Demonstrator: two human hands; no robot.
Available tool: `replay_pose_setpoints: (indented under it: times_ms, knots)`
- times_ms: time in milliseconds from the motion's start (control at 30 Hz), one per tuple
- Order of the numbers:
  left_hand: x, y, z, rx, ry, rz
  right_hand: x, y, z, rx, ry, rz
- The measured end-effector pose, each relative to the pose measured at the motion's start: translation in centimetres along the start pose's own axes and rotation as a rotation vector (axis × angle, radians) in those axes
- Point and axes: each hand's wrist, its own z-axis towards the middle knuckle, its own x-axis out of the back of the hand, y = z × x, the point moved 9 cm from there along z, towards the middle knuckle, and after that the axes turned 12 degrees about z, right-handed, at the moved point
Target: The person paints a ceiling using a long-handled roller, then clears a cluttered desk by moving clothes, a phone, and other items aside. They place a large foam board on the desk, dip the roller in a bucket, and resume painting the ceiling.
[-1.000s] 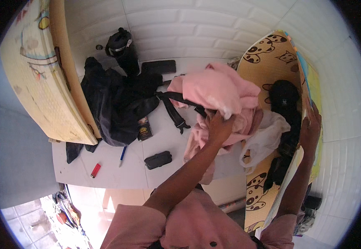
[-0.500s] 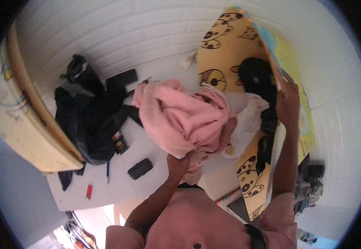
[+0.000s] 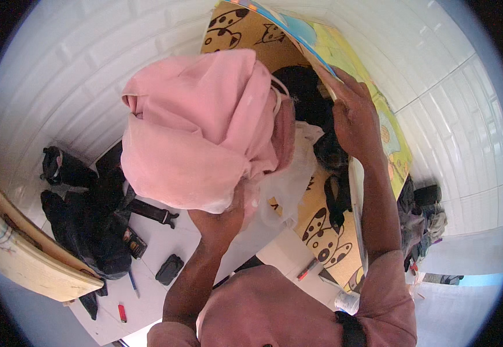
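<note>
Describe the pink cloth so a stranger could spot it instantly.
Find the white table, then the person's left hand over it. That hand holds the pink cloth, a bulky, folded bundle, opaque, unlike the pale, see-through plastic bag beside it.

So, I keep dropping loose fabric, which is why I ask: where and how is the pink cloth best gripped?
I'd take the pink cloth from below, at its bunched lower part, where the left hand has it: the folds gather narrow there, while the upper part bulges wide and loose, so a pinch up there would likely let it unfold.
</note>
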Motion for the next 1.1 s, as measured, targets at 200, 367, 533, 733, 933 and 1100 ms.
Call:
replay_pose_setpoints:
  times_ms: [200,367,533,733,933,1100]
  knots:
    - [-11.2,-0.5,0.0,-0.533,-0.451,0.701,0.0,0.7,1.0,-0.072,-0.025,-0.018]
    - [-16.5,-6.4,5.4,-0.591,-0.131,0.673,-1.6,-1.3,1.4,0.085,-0.047,-0.160]
    - [-14.6,-16.3,12.7,0.079,-0.213,0.379,-6.2,-1.1,-1.0,0.049,-0.148,-0.169]
    - [-12.5,-23.4,15.7,0.042,-0.404,0.668,-15.7,-2.1,-5.1,0.123,-0.303,-0.158]
    - [5.3,-17.7,6.7,-0.094,-0.230,0.689,-20.2,-7.1,-5.8,0.170,-0.278,-0.166]
    - [19.8,-6.2,2.1,-0.115,0.262,1.027,-31.2,-18.0,-4.6,0.313,-0.499,0.507]
